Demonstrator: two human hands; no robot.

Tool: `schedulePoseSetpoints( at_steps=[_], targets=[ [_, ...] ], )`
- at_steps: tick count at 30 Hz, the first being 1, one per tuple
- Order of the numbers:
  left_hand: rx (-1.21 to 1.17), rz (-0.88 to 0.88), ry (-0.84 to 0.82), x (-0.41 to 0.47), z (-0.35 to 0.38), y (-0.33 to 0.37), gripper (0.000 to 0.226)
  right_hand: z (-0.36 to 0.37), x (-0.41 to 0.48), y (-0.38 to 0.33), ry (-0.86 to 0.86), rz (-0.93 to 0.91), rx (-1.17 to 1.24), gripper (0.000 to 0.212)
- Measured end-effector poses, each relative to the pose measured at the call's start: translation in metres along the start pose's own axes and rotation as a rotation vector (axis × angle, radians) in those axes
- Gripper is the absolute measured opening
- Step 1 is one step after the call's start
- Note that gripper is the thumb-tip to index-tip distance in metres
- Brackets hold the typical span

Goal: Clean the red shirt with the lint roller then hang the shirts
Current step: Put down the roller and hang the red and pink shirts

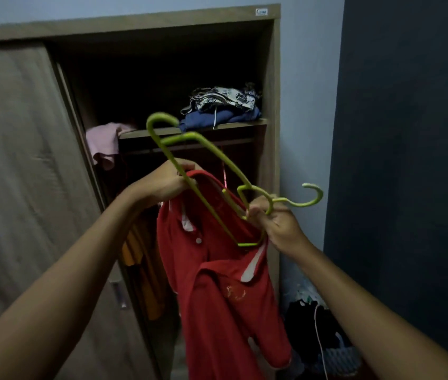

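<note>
A red polo shirt (225, 292) with white trim hangs in front of the open wardrobe, held up at its collar. My left hand (162, 185) grips the collar together with a lime-green hanger (209, 157) whose hook points up and left. My right hand (277, 223) pinches the other side of the collar and a second green hanger (299, 201), its hook sticking out to the right. The two hangers cross between my hands, and part of one frame sits inside the neck opening. No lint roller is in view.
The wardrobe (272, 105) has a shelf with folded clothes (222, 111) and a pink cloth (104, 144) over its edge. Orange garments (140, 259) hang on the rail below. The sliding door (25, 174) covers the left half. Dark clothes and a white cable (318, 330) lie on the floor at right.
</note>
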State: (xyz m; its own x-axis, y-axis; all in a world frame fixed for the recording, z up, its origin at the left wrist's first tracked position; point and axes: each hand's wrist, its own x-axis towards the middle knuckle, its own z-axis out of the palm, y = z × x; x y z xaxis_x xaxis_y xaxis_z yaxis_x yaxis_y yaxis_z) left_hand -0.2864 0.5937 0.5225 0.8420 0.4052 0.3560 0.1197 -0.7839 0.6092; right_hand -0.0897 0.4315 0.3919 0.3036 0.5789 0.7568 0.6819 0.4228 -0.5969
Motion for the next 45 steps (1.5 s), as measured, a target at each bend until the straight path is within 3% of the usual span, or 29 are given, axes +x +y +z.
schedulePoseSetpoints(
  at_steps=[6, 10, 14, 25, 31, 35, 40, 45],
  targets=[
    [0.223, -0.041, 0.015, -0.018, -0.025, -0.032, 0.022, -0.053, 0.003, 0.015, -0.331, 0.094, -0.419, 0.023],
    [0.474, -0.109, 0.111, -0.019, -0.024, -0.048, 0.031, -0.07, 0.014, 0.003, -0.458, 0.156, -0.482, 0.021],
    [0.547, -0.202, 0.191, -0.021, -0.02, -0.057, 0.025, -0.075, 0.02, 0.002, -0.583, 0.186, -0.589, 0.02],
    [0.571, -0.299, 0.169, -0.024, -0.016, -0.053, 0.025, -0.094, 0.038, -0.011, -0.555, 0.117, -0.555, 0.022],
    [0.519, -0.315, 0.173, -0.021, -0.021, -0.038, 0.021, -0.094, 0.049, -0.002, -0.593, 0.124, -0.659, 0.022],
    [0.295, -0.306, 0.165, -0.018, -0.013, -0.018, 0.023, -0.087, 0.052, -0.004, -0.637, 0.099, -0.691, 0.025],
    [-0.041, -0.334, 0.172, -0.013, 0.028, 0.003, 0.028, -0.069, 0.058, -0.016, -0.542, 0.177, -0.467, 0.024],
    [-0.131, -0.327, 0.183, -0.013, 0.05, 0.011, 0.033, -0.063, 0.065, -0.039, -0.525, 0.33, -0.106, 0.016]
  ],
)
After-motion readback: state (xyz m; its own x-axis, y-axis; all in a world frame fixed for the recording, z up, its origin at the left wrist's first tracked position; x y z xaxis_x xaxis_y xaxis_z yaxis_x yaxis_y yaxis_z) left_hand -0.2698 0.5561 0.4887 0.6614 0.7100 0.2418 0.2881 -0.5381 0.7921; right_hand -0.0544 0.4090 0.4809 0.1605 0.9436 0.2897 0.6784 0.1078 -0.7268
